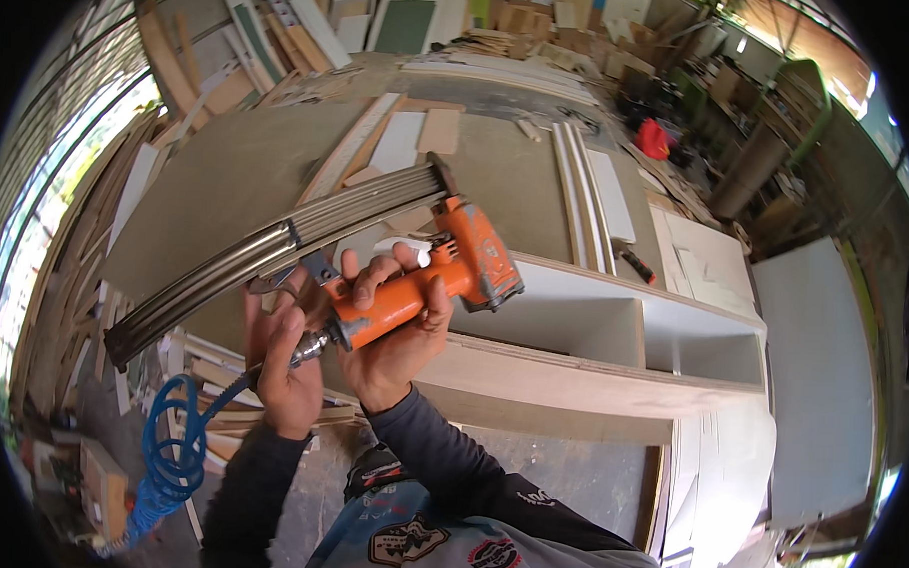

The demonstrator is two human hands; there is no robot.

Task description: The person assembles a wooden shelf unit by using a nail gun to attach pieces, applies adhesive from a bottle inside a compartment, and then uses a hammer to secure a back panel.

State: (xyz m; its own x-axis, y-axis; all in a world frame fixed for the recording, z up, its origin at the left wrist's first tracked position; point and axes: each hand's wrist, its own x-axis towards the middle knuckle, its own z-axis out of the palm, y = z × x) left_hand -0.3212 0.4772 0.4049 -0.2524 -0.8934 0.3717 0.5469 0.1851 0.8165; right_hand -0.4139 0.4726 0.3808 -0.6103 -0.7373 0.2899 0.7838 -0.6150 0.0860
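An orange air nail gun (386, 310) is held up in front of me, over the workbench. My right hand (402, 357) is closed round its handle, with fingers over the top and the palm beneath. The long metal magazine (215, 266) slants down to the left. At the handle's rear end, my left hand (289, 383) grips by the bracket under the magazine, its thumb beside the metal air fitting (310, 349). Some left fingertips are hidden behind the bracket. From the fitting a blue coiled air hose (174, 444) hangs down at the left.
Behind the gun lies a large brown board (249, 147) with loose strips and offcuts. A white-lined wooden cabinet box (554, 308) runs along the near right. A small black-and-red tool (637, 267) rests beyond it. Wood scraps (221, 376) crowd the left; a white panel (816, 387) stands right.
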